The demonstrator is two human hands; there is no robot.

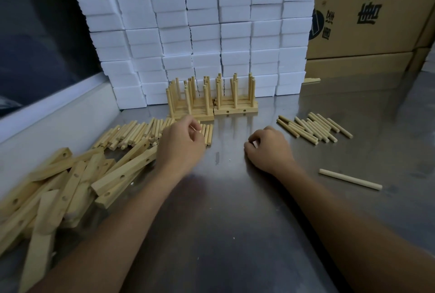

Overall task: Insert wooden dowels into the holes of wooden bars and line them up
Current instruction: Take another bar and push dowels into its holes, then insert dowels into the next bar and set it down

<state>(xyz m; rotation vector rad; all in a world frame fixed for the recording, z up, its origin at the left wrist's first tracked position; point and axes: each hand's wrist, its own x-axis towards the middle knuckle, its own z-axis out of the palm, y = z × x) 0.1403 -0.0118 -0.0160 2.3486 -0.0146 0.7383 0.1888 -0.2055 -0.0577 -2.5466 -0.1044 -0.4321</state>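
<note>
Head view: lone dowel (pixel 350 179) lies flat, pointing left-right; left hand (pixel 181 145) possibly empty.

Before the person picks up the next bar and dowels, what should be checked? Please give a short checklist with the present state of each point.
1. Loose drilled wooden bars within reach of the left hand: ok.
2. Short round wooden dowels stocked beside the left hand: ok.
3. Second dowel pile near the right hand: ok.
4. Finished bars with upright dowels lined up against the white foam blocks: ok.
5. Both hands empty: cannot tell, fingers curled.
6. Stray single dowel gathered: not ok.
</note>
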